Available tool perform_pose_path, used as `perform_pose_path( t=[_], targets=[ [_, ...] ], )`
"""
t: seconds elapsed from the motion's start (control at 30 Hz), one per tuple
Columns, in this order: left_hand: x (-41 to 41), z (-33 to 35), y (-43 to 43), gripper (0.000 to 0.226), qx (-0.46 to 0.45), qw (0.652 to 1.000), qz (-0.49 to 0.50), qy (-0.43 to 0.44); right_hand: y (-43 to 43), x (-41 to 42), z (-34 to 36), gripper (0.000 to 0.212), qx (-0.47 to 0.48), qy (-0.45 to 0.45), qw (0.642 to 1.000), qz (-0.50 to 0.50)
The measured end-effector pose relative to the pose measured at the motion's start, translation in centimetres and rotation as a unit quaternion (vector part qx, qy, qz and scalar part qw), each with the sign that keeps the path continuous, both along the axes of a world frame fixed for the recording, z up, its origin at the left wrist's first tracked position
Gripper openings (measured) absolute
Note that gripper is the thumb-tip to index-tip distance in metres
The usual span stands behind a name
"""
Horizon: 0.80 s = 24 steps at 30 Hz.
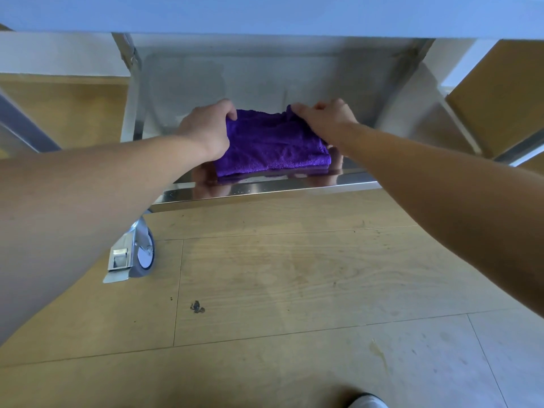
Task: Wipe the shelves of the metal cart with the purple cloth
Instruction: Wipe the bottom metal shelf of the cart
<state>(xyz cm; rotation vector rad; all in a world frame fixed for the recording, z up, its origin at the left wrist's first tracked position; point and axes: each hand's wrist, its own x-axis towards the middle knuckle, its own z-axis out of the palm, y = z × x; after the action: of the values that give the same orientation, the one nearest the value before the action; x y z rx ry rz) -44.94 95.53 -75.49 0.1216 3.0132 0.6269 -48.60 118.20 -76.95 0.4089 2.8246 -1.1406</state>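
Purple cloth (270,144) lies folded on the lower shelf (265,83) of the metal cart (132,83), near the shelf's front edge. Left hand (209,128) grips its left side; right hand (326,119) pinches its far right corner.

A light wood-plank floor (294,275) fills the view from 4 to 8 o'clock, its seams running mostly crosswise. 1 dark stain (197,307) marks a plank toward 7 o'clock. A white wall (59,53) shows at 10 o'clock, softly lit.
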Motion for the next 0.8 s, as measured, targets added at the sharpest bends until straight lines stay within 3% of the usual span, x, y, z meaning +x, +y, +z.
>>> perform_pose_path(
  t=[0.03, 0.1, 0.17, 0.23, 0.3, 0.47, 0.63, 0.7, 0.8],
  targets=[
    [0.0, -0.1, 0.1, 0.04, -0.006, 1.0, -0.005, 0.002, -0.6, 0.0, -0.3, 0.047, 0.028, 0.004, 0.999, 0.02],
    [0.1, -0.2, 0.2, 0.04, -0.015, 1.0, -0.01, 0.005, -1.3, -0.2, -0.5, 0.032, 0.057, 0.022, 0.997, 0.042],
    [0.0, -0.3, 0.1, 0.039, -0.024, 1.0, -0.008, 0.005, -0.8, -0.7, -0.3, 0.021, 0.046, 0.052, 0.998, -0.002],
    [-0.1, -0.3, -0.1, 0.037, -0.026, 1.0, -0.005, 0.007, 1.0, -0.9, -0.2, 0.023, 0.027, 0.059, 0.995, -0.075],
    [-0.2, -0.3, -0.1, 0.035, -0.024, 1.0, -0.01, 0.013, 2.4, -0.5, -0.6, 0.025, 0.046, 0.044, 0.995, -0.08],
    [-0.1, -0.3, -0.5, 0.037, -0.005, 0.999, -0.032, 0.009, 2.4, 0.7, -0.6, 0.034, 0.083, 0.124, 0.989, 0.016],
    [-0.1, 0.1, -0.8, 0.054, 0.046, 0.998, -0.029, -0.036, 2.5, 2.1, 0.5, 0.053, 0.216, 0.045, 0.96, 0.174],
    [-0.2, 0.1, -0.7, 0.055, 0.047, 0.998, -0.029, -0.042, 2.2, 2.5, 0.4, 0.054, 0.194, 0.031, 0.958, 0.21],
    [-0.2, 0.1, -0.4, 0.048, 0.05, 0.998, -0.021, -0.042, 1.5, 2.5, 0.8, 0.041, 0.048, 0.036, 0.978, 0.2]
  ],
)
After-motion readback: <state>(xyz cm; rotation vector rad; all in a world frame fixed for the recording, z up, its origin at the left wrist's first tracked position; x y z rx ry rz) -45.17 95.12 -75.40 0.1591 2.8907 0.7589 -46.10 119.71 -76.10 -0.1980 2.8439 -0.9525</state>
